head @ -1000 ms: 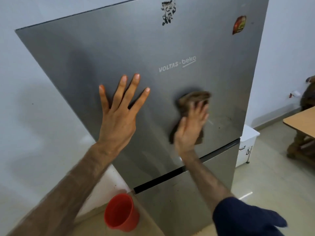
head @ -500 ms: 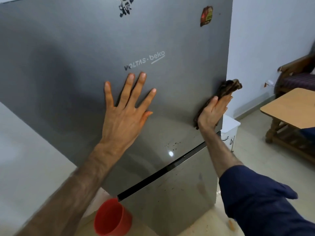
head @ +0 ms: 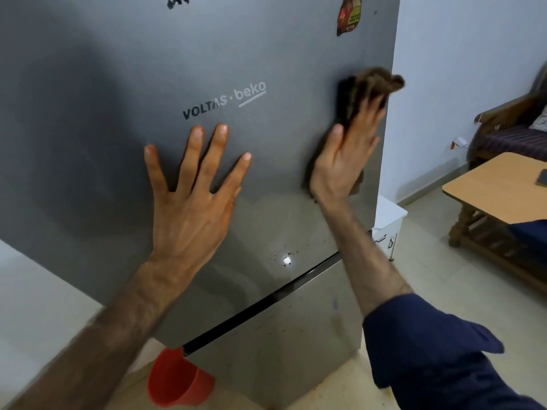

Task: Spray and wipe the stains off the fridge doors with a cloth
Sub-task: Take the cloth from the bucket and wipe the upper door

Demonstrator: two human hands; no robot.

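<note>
Right hand (head: pixel 343 164) pressing cloth (head: pixel 367 90) on fridge door (head: pixel 118 84); red cup (head: pixel 177 380) below

**A lived-in home**

This is a house: a grey Voltas Beko fridge (head: pixel 207 69) with a sticker (head: pixel 349 14) stands by a wooden table (head: pixel 497 187), a cushioned wooden armchair (head: pixel 512 128), tiled floor (head: pixel 429 291) and a red plastic mug (head: pixel 177 383).

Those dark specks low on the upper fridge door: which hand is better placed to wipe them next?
The right hand: it presses the cloth against the door, above the specks. The left hand lies flat and bare on the door.
</note>
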